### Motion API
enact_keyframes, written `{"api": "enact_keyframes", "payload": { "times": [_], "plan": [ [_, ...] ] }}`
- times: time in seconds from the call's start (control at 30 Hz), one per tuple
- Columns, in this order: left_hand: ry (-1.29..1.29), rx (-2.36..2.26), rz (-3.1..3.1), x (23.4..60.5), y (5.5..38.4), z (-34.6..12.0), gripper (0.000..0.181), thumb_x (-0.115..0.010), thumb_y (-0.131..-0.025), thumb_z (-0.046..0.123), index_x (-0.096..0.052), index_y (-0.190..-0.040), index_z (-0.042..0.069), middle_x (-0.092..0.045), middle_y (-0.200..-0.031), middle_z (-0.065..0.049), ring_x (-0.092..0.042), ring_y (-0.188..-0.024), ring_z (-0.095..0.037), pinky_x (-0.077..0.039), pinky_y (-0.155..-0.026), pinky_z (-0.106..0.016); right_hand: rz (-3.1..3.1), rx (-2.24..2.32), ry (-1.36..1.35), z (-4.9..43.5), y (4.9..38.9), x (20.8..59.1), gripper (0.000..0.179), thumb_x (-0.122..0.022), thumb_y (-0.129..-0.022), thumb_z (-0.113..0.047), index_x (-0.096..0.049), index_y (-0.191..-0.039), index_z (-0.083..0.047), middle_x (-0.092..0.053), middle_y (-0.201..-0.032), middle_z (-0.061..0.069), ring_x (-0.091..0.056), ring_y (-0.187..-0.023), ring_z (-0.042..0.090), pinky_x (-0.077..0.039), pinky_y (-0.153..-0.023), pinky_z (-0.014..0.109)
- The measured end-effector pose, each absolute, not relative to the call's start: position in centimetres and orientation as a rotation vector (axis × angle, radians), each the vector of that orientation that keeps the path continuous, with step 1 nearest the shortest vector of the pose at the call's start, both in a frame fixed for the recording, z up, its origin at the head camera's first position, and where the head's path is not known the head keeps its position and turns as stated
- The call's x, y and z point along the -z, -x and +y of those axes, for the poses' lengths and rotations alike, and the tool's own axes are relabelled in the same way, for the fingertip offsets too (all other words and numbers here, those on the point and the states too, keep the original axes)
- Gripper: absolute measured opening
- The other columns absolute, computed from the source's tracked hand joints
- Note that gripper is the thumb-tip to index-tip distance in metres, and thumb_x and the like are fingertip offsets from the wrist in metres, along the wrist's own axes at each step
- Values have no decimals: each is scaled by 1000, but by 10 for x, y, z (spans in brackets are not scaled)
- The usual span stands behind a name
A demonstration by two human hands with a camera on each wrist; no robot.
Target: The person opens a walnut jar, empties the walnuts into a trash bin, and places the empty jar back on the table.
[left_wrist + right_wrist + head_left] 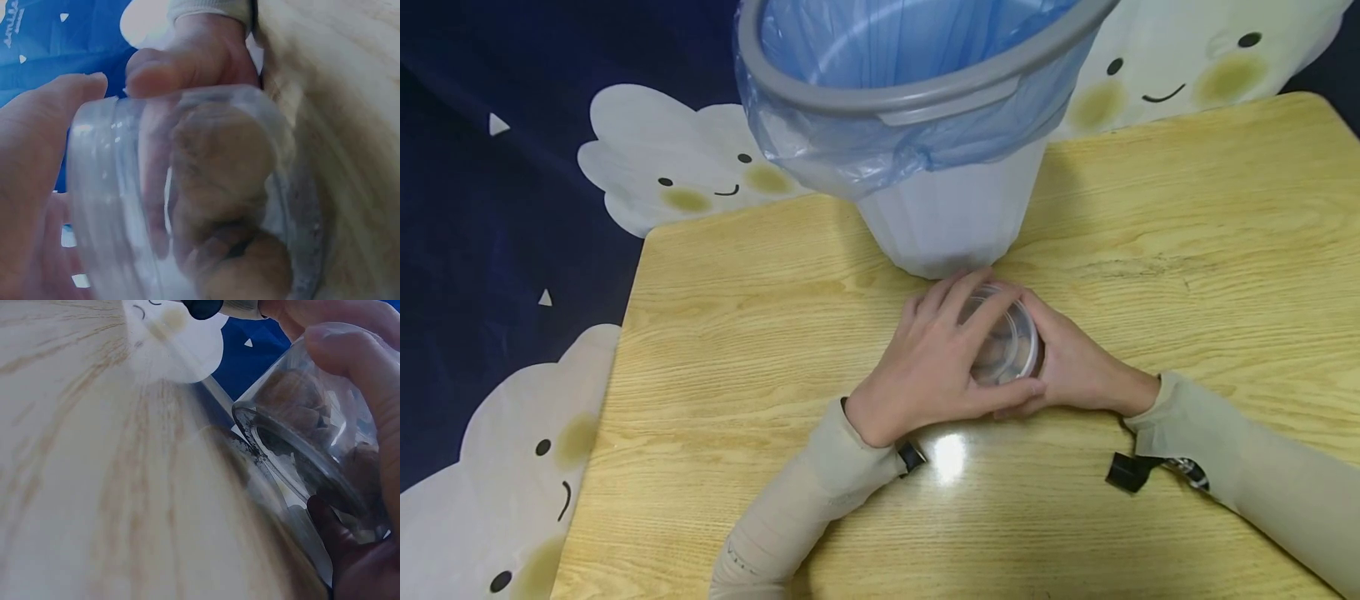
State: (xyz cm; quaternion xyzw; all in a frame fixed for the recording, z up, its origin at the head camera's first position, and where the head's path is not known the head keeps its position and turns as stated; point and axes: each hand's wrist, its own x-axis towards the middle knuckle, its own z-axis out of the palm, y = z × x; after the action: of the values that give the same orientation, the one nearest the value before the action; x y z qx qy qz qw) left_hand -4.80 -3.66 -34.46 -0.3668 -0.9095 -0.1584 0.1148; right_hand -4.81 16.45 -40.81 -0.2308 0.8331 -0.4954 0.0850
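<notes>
A clear, round plastic jar (1024, 343) with a see-through lid (997, 350) is held between both hands, near the middle of the table. Brown, rounded lumps (228, 162) show through its wall; their exact kind is unclear. My left hand (936, 354) lies across the top, fingers spread over the far rim and thumb along the near side, gripping the lid. Around the jar's right side wraps my right hand (1075, 358), holding the body. In the right wrist view the jar's base (300, 453) appears just above the tabletop, its reflection below.
Beyond the hands stands a white bin (955, 208) lined with a blue plastic bag (880, 146) under a grey rim ring (850, 102). The wood-grain table (737, 317) ends at the left, beside a dark blue cloth (490, 225) with smiling clouds.
</notes>
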Motion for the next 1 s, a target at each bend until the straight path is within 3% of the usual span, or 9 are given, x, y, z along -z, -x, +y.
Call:
{"api": "enact_keyframes", "payload": {
  "times": [0.2, 0.47, 1.0],
  "plan": [
    [1112, 428, -2693, 340, 50, -42, 90, -57, -70, 83, -42, -143, 32, -41, -151, -2, -43, -136, -26, -42, -102, -48, 2483, 1486, 690, 164, 49, 408, 134, -99, -43, -37, -20, -152, -35, -38, -152, -3, -42, -135, 15, -29, -106, 6],
    [1269, 351, -2727, 342, 51, -47, 100, -54, -68, 87, -29, -151, 37, -23, -161, -3, -26, -148, -30, -32, -112, -52, 2469, 1493, 670, 164, 50, 409, 135, -99, -46, -33, -17, -154, -38, -31, -158, -3, -37, -141, 18, -25, -108, 8],
    [1232, 348, -2739, 343, 51, -46, 94, -52, -72, 85, -31, -150, 38, -26, -161, -2, -30, -146, -28, -36, -111, -49, 2439, 1508, 665, 166, 51, 409, 135, -98, -47, -29, -16, -154, -36, -30, -159, 1, -36, -142, 25, -26, -107, 7]
  ]
}}
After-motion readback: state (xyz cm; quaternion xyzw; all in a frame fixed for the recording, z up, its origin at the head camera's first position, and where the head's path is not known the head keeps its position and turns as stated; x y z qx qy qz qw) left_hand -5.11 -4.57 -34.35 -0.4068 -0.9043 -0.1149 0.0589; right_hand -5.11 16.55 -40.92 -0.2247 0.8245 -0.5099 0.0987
